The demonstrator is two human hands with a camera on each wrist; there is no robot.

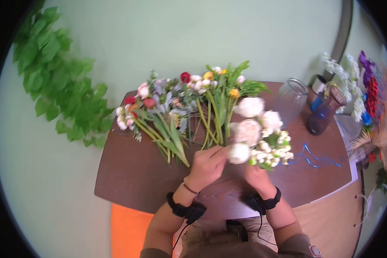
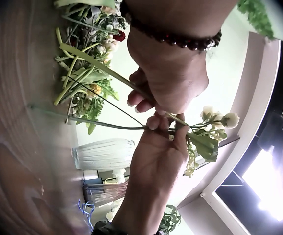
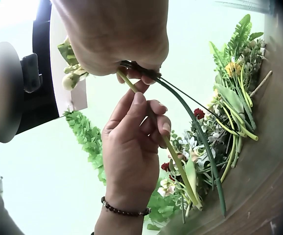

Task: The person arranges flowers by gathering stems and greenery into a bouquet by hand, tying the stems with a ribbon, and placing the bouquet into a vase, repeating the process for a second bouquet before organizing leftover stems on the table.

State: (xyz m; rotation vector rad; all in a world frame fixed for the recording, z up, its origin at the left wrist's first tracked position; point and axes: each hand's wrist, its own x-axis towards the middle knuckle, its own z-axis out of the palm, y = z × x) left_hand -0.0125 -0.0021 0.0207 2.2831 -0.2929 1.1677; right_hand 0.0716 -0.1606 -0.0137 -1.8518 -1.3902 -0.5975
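Observation:
A small bunch of large white-pink flowers (image 1: 247, 132) with a cluster of small cream blooms (image 1: 271, 150) stands over the table's middle. My right hand (image 1: 259, 176) grips its stems just below the blooms, its fingers curled around them. A thick dark green stem (image 3: 207, 147) and a thin dark one run down out of that grip. Beside it, my left hand (image 1: 208, 165), wearing a beaded bracelet, pinches a light green stem (image 3: 179, 169) between thumb and fingers. That stem's upper end passes into the right hand, where the fingers partly hide it.
Mixed loose flowers and greenery (image 1: 167, 103) lie across the back of the brown table (image 1: 133, 180). A clear glass vase (image 1: 291, 99) and a dark tinted vase (image 1: 327, 112) stand at the back right. Blue ribbon (image 1: 316, 160) lies on the right. Leafy garland (image 1: 56, 77) hangs at left.

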